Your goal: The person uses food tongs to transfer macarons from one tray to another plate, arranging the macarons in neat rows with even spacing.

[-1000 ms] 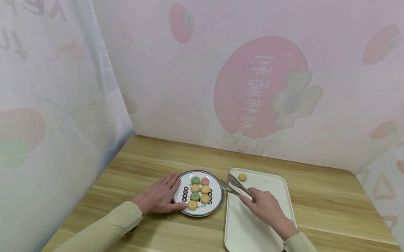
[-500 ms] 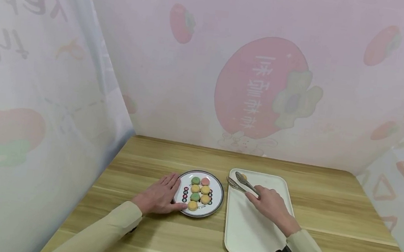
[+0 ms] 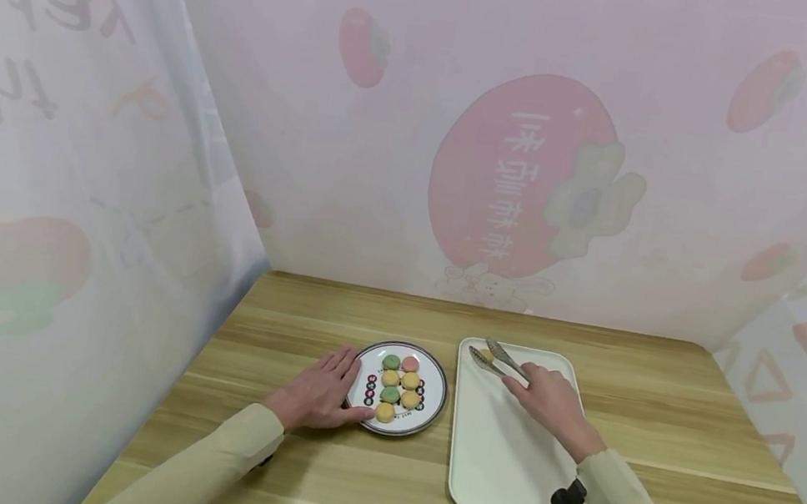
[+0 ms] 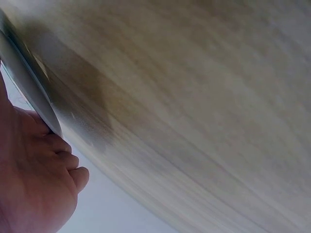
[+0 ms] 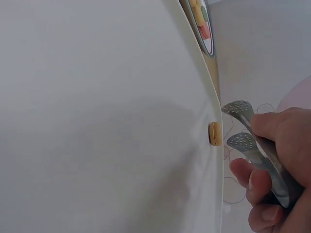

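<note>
- Right hand [image 3: 553, 404]: fingers curled round metal tongs [image 3: 498, 356], gripped at the handle end.
- Tongs: held over the far left corner of the white tray [image 3: 497, 474]; long axis runs from the hand toward the far left, perforated tips leading, slightly parted.
- Yellow cookie [image 5: 214, 133]: on the tray, just beside the tips.
- Left hand [image 3: 316, 393]: fingers flat, resting on the rim of the plate [image 3: 433, 411] of coloured cookies.

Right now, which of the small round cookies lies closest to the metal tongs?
The lone yellow-orange round cookie on the white rectangular tray, beside the metal tongs' tips; all the others sit on the round patterned plate.
</note>
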